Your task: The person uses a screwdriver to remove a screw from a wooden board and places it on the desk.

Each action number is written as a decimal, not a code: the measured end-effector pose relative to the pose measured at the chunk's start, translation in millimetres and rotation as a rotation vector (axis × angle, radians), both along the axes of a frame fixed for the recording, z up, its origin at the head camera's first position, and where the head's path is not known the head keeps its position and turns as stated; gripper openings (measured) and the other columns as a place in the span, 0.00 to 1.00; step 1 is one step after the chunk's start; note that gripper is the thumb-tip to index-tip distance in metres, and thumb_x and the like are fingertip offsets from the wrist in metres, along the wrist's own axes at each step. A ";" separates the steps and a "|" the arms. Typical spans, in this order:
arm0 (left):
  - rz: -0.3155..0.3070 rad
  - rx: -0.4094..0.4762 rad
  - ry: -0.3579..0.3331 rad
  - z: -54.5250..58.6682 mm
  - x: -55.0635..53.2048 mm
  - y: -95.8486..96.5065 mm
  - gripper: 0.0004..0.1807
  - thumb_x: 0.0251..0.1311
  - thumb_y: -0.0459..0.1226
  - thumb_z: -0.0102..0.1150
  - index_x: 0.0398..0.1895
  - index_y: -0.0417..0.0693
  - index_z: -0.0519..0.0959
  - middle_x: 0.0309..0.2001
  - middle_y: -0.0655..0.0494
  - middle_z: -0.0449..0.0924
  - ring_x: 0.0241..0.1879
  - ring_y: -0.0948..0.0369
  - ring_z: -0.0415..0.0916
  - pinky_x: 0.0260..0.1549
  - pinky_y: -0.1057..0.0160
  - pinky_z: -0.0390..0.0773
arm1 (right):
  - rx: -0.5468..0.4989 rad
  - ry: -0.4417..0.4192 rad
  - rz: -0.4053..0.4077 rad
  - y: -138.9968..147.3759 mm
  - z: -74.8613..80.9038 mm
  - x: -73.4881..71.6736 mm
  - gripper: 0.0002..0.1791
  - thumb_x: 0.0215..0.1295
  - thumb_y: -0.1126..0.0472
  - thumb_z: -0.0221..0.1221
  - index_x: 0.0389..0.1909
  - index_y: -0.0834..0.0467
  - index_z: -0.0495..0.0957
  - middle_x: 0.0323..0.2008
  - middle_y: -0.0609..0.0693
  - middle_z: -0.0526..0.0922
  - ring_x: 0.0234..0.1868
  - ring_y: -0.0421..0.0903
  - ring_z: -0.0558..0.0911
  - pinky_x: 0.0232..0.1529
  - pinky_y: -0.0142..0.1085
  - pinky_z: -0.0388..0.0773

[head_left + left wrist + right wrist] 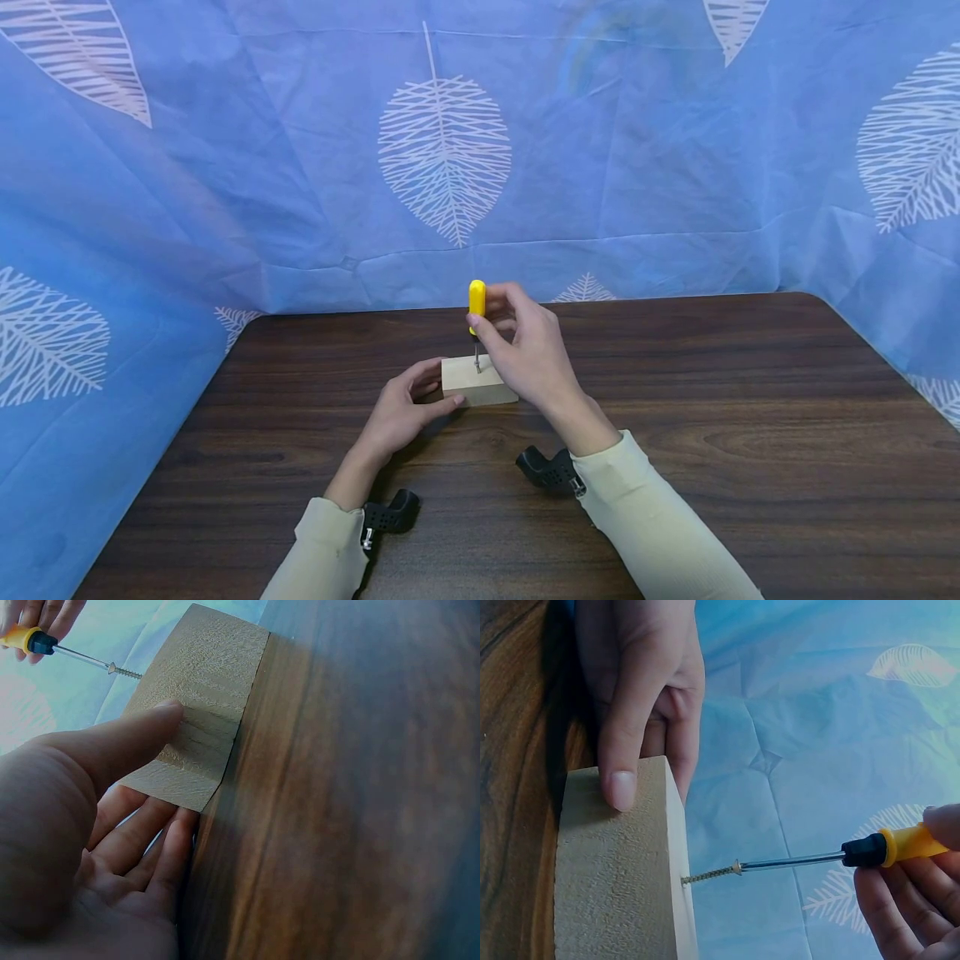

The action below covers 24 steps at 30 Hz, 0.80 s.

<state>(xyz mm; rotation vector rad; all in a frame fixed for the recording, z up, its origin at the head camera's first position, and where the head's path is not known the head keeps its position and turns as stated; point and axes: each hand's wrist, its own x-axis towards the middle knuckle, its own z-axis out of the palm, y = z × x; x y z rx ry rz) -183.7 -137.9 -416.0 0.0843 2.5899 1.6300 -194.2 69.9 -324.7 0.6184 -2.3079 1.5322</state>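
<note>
While the left hand steadies the pale, rectangular wooden block at its left end, the right hand is above the block, pinching the yellow-handled screwdriver with a black collar and slim metal shaft between thumb and fingers. The left thumb presses the block's near side; the other fingers meet its left end and far side, though how firmly they bear there I cannot tell.

What matters most is the line down to the block: the thin, threaded metal screw stands out of its top face, much of the thread exposed, and the screwdriver's tip meets the screw head. The shaft runs nearly upright, roughly in line with the screw — across the block's long axis, which lies left to right. The left hand touches the block itself; the right holds only the handle. Beneath the block — the dark brown wood-grain table.
</note>
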 end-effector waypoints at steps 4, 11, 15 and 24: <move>-0.002 0.006 0.000 -0.2 -0.5 0.2 0.38 0.66 0.44 0.76 0.78 0.54 0.74 0.74 0.46 0.77 0.74 0.43 0.75 0.73 0.39 0.75 | -0.016 0.001 0.000 -0.6 -0.5 -1.0 0.17 0.77 0.58 0.66 0.60 0.57 0.78 0.51 0.52 0.88 0.50 0.46 0.89 0.57 0.46 0.89; 0.001 0.005 -0.008 1.0 0.0 0.1 0.38 0.66 0.44 0.76 0.78 0.54 0.73 0.75 0.46 0.76 0.74 0.43 0.74 0.74 0.39 0.75 | -0.011 0.012 -0.036 -2.8 0.1 -1.6 0.17 0.74 0.54 0.70 0.56 0.56 0.79 0.48 0.50 0.88 0.49 0.45 0.87 0.55 0.43 0.88; 0.005 0.004 -0.018 2.1 0.1 0.3 0.38 0.66 0.43 0.76 0.78 0.55 0.73 0.75 0.47 0.76 0.75 0.44 0.73 0.75 0.39 0.74 | -0.003 0.020 -0.049 -2.8 0.0 -2.2 0.17 0.72 0.54 0.72 0.53 0.57 0.79 0.47 0.51 0.88 0.48 0.46 0.87 0.55 0.43 0.88; 0.000 0.012 -0.015 1.8 -0.2 0.8 0.38 0.66 0.44 0.77 0.78 0.55 0.74 0.75 0.47 0.76 0.75 0.44 0.74 0.74 0.39 0.75 | -0.012 0.013 -0.045 -2.7 0.8 -3.0 0.13 0.73 0.55 0.71 0.52 0.55 0.85 0.47 0.50 0.90 0.47 0.45 0.89 0.54 0.42 0.90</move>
